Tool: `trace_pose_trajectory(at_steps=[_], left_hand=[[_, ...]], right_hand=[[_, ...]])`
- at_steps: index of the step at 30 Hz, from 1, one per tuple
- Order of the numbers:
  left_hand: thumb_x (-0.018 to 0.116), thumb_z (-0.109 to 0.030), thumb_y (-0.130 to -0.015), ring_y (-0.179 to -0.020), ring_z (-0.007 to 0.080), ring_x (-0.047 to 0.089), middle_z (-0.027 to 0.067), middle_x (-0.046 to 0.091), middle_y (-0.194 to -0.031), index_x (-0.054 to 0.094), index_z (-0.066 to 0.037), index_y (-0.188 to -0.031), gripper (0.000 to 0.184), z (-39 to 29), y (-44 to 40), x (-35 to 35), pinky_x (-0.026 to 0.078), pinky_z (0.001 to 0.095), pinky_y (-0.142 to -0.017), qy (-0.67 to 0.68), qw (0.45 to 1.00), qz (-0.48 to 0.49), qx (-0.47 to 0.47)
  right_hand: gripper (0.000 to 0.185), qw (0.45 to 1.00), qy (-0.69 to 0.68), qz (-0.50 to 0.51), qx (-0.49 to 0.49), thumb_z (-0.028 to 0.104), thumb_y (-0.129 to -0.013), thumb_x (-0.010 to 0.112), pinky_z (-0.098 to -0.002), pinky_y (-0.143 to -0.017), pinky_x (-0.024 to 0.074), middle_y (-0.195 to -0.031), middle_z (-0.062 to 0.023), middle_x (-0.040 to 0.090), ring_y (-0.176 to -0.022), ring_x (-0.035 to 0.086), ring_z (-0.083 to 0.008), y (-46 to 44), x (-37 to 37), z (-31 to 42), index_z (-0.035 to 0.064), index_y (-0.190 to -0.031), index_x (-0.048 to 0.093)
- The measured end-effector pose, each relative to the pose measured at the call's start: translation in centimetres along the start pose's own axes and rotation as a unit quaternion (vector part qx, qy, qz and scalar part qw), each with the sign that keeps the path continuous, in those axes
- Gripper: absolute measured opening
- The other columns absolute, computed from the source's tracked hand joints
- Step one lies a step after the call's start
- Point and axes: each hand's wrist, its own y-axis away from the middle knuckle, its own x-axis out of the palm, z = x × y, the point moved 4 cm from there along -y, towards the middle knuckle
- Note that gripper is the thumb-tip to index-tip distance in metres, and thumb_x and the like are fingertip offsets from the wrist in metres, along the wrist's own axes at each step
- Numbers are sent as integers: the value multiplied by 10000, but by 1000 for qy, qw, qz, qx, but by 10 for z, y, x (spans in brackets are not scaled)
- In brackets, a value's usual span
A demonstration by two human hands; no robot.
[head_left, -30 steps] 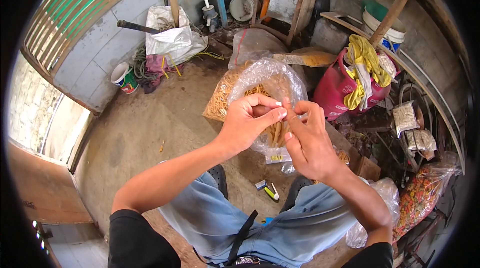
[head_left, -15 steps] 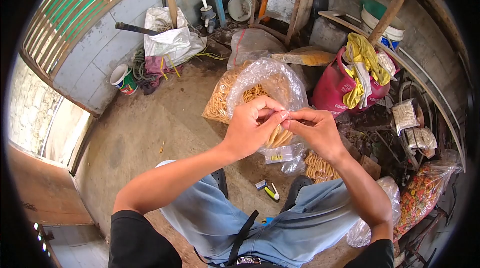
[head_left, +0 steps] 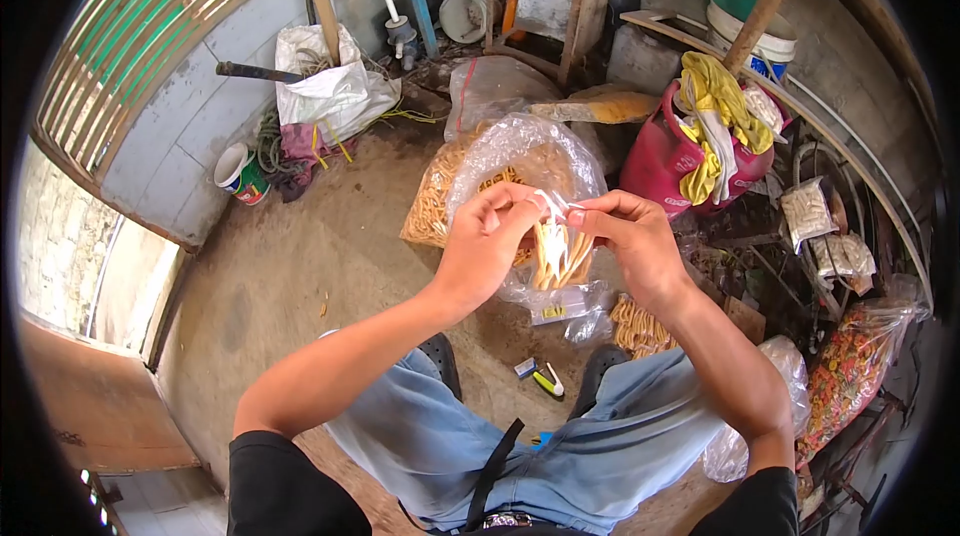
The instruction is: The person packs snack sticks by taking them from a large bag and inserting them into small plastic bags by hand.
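Observation:
A small clear plastic bag of pale stick snacks hangs between my hands. My left hand pinches one side of its top and my right hand pinches the other, fingers closed on both. Light glares off the plastic. Behind my hands stands a large open clear sack of stick snacks, its mouth spread wide. Under the small bag lies a flat plastic packet with a yellow label. Filled snack packs lie on the floor below my right hand.
A green-and-white stapler and a small box lie between my feet. A pink drum draped with yellow cloth stands right. Further right is a bag of colourful snacks. A white sack and a paint bucket stand left.
Both hands have drawn slightly apart at the small bag's top, and more of its snack-filled body shows below the fingers. The view has shifted slightly.

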Motion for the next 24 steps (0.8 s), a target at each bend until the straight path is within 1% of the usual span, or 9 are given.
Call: trace_pose_trajectory(at_steps=[2, 6, 10, 12, 13, 15, 18, 22, 24], left_hand=[[624, -66, -888, -874, 125, 638, 104, 667, -981, 589, 7, -984, 126, -2, 1, -1, 525, 263, -806, -19, 1000, 6, 8], [651, -16, -856, -918, 148, 646, 136, 665, -1010, 592, 11, -974, 135, -6, 1, 2, 528, 266, -817, -74, 997, 12, 28], [652, 2, -848, -921, 149, 645, 146, 663, -1026, 594, 15, -972, 137, -5, 0, 2, 526, 257, -813, -75, 996, 8, 50], [647, -16, -858, -855, 97, 636, 96, 669, -934, 590, 10, -950, 112, -6, 0, 3, 505, 203, -717, -89, 993, -1, 80], [647, -16, -858, -855, 97, 636, 96, 669, -934, 590, 10, -950, 112, -4, -1, 4, 505, 203, -717, -89, 993, 0, 80], [647, -16, -856, -851, 90, 635, 84, 673, -935, 603, 8, -949, 105, -6, 1, 7, 508, 211, -716, -113, 980, 16, 163], [644, -9, -854, -837, 82, 635, 74, 677, -927, 608, 10, -958, 112, -10, 3, 10, 509, 214, -708, -170, 965, 22, 198], [641, 14, -855, -910, 129, 646, 127, 679, -984, 608, 19, -973, 123, -16, 7, 14, 519, 237, -788, -257, 944, 29, 205], [647, 10, -851, -861, 115, 647, 114, 681, -955, 609, 15, -968, 123, -11, 5, 11, 518, 226, -746, -168, 973, 24, 157]], right_hand=[[154, 999, -32, -4, -1, 110, -798, 713, -244, -716, 466, -815, -49, 686, -725, 593, -88, -2, -2, -2, 2, -906, 700], [156, 998, -68, 4, 11, 121, -807, 712, -255, -724, 471, -845, -52, 681, -754, 598, -93, -4, -2, -5, 17, -917, 677], [156, 995, -93, 15, 11, 124, -805, 716, -249, -719, 465, -849, -49, 677, -759, 589, -84, -4, 2, -9, 30, -920, 669], [155, 996, -90, 13, 5, 123, -803, 717, -247, -716, 462, -847, -48, 675, -756, 585, -82, -5, 2, -11, 32, -919, 669], [155, 996, -87, 12, -2, 122, -801, 718, -244, -713, 459, -845, -47, 674, -753, 582, -81, -6, 2, -11, 34, -918, 669], [153, 996, -91, 13, -8, 122, -799, 720, -242, -712, 456, -844, -46, 674, -752, 582, -81, -7, 1, -13, 34, -913, 669], [148, 995, -97, 13, -17, 121, -795, 721, -239, -712, 454, -838, -45, 672, -753, 582, -82, -6, 2, -11, 32, -901, 667], [140, 995, -89, 11, -39, 115, -797, 721, -239, -732, 456, -838, -42, 674, -770, 587, -81, -2, 3, -7, 27, -890, 664], [135, 996, -80, 12, -42, 108, -801, 722, -237, -738, 459, -847, -44, 677, -781, 590, -79, 0, 4, -6, 25, -890, 664]])
